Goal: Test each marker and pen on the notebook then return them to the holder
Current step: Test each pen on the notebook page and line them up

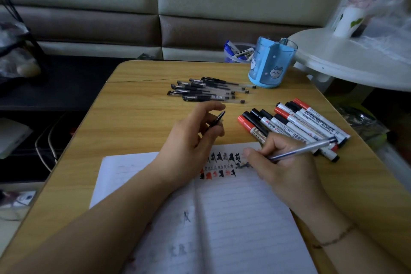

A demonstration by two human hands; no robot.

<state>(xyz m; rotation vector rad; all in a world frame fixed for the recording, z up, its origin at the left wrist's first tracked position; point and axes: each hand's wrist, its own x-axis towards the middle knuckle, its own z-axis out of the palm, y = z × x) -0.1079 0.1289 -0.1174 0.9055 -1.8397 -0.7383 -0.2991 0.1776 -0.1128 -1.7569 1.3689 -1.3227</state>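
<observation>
The right hand [287,167] grips a pen [302,148], writing on the notebook [233,218]; the left hand [191,138] pinches its cap [219,119]. Press lightly, keeping marks inside the far rows.

Open lined notebook [233,218], pens [206,91] heaped, markers [295,127] rowed, blue holder [272,62] upright
</observation>
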